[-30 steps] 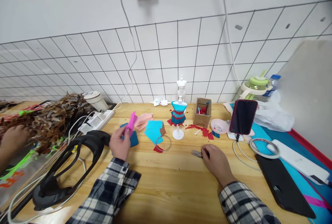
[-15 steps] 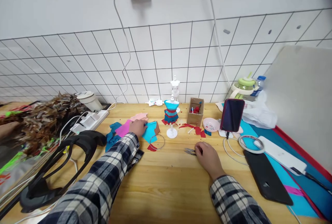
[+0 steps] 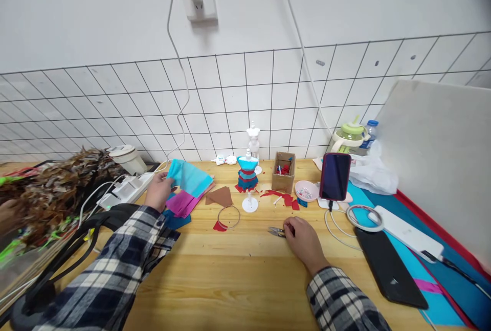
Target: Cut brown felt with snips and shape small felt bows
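My left hand (image 3: 158, 191) pinches the left edge of a light blue fabric piece (image 3: 192, 177), lifted over magenta fabric (image 3: 184, 203) and dark teal fabric (image 3: 177, 219). My right hand (image 3: 303, 239) rests on the table with curled fingers around the handle end of small thread snips (image 3: 276, 231), whose blades point left. Between the hands, farther back, a small white dress form (image 3: 250, 203) wears a light blue, red and teal layered dress (image 3: 247, 172). A brown fabric piece (image 3: 220, 196), a metal ring (image 3: 229, 217) and a red scrap (image 3: 220, 226) lie left of it.
A cardboard box (image 3: 284, 172) and a pink dish (image 3: 307, 191) stand at the back. Phones (image 3: 335, 176), cables and a power bank (image 3: 408, 233) lie right. At left are a power strip (image 3: 125, 191), black headgear (image 3: 65, 249) and another person's hand (image 3: 9, 216) by brown strips.
My left hand has moved left, drawing the light blue fabric up and leftward and uncovering the brown piece. My right hand stays by the snips. The view has shifted slightly.
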Demonstrator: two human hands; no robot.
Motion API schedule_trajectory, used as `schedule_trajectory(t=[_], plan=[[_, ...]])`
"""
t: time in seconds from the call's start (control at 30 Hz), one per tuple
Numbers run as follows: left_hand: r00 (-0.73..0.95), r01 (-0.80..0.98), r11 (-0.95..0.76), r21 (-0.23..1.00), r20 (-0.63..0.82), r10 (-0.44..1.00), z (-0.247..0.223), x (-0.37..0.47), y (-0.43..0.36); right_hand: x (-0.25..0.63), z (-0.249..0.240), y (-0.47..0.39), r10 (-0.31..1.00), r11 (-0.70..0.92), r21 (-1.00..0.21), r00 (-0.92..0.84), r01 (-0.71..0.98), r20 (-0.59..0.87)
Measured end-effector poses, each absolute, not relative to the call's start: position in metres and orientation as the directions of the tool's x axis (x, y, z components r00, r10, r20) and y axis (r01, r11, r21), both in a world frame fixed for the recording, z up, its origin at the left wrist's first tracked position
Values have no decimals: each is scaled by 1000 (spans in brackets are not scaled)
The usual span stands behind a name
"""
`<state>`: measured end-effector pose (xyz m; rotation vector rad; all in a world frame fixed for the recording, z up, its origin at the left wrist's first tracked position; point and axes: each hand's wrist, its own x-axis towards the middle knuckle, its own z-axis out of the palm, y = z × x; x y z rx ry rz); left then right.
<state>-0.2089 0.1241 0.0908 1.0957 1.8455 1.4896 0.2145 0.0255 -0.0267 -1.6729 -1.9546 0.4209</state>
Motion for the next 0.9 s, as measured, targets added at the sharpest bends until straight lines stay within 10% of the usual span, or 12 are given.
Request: schedule_trajectory(t=[0.27,0.37,0.47,0.57,0.73,0.9], plan=[[-576,307,-39,951,219,787,86,-197,100,217,-29,22,972,211,-552,-116,806,202],[-370,754,-7,656,434,821,80,-197,92,218,-31,23,974,207,-553,-117,807,193],[-28,966,-31,257,225,974,60,-187,82,218,-30,24,975,203,-556,-116,806,189],[30,990,-46,136,117,993,37,-171,73,218,-30,23,977,199,-555,-115,808,182],[264,886,-304,349,160,951,26,-144,79,218,-29,24,979,191,-544,-115,817,170],[177,816,-190,545,77,981,20,-135,108,218,-28,25,982,175,-538,-103,825,161]])
